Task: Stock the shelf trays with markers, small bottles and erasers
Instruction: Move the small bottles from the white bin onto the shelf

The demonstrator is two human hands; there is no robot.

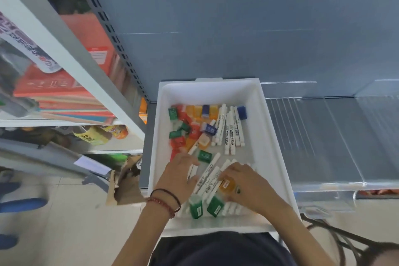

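Left hand (pixel 179 174) and right hand (pixel 245 181) curled fingers over light, probably slick markers (pixel 207 176), hold unclear; pinch mid-barrel.

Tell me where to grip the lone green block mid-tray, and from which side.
Pinch the green block across two opposite edges, probably straight down from above: it lies flat, with bare tray floor to its right, while the left hand crowds its near-left side.
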